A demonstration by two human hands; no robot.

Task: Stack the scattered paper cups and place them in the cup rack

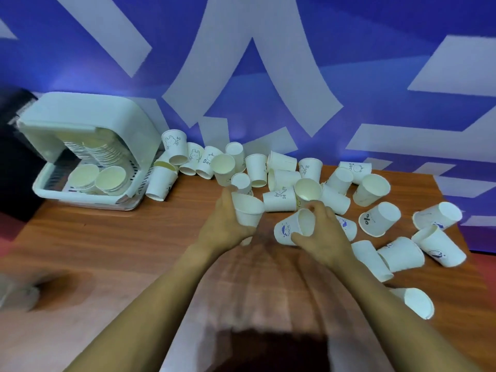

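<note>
Many white paper cups lie scattered over the wooden table, most on their sides along the back and right. My left hand grips one cup near the table's middle, mouth tilted up. My right hand holds another cup lying on its side, with a blue print on it. The white cup rack stands at the back left, its lid raised, with stacks of cups inside.
A blue wall with white shapes rises right behind the table. A dark object stands left of the rack. More cups lie near the table's right edge. Bare tabletop stretches in front of the rack.
</note>
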